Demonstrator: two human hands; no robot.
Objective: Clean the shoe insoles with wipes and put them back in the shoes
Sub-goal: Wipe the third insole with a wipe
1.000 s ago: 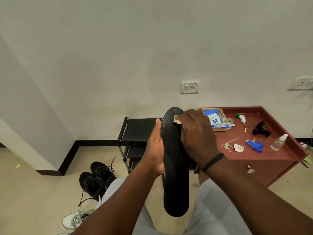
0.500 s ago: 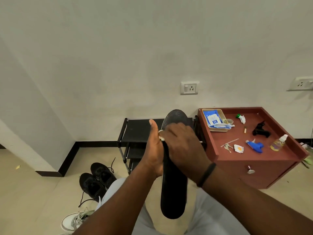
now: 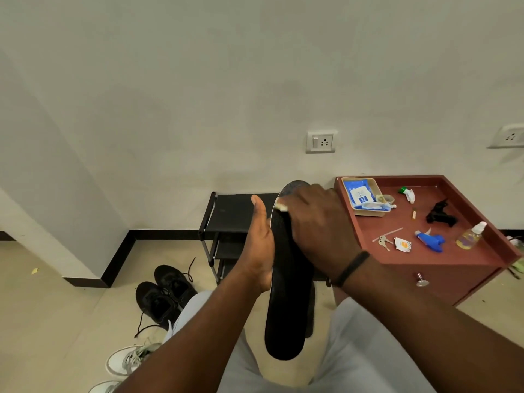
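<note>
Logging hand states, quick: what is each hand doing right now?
Left hand: holds the long black insole upright.
Right hand: presses a small white wipe against it.

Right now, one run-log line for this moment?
phase: wiping | left hand: holds insole | right hand: presses wipe near top
</note>
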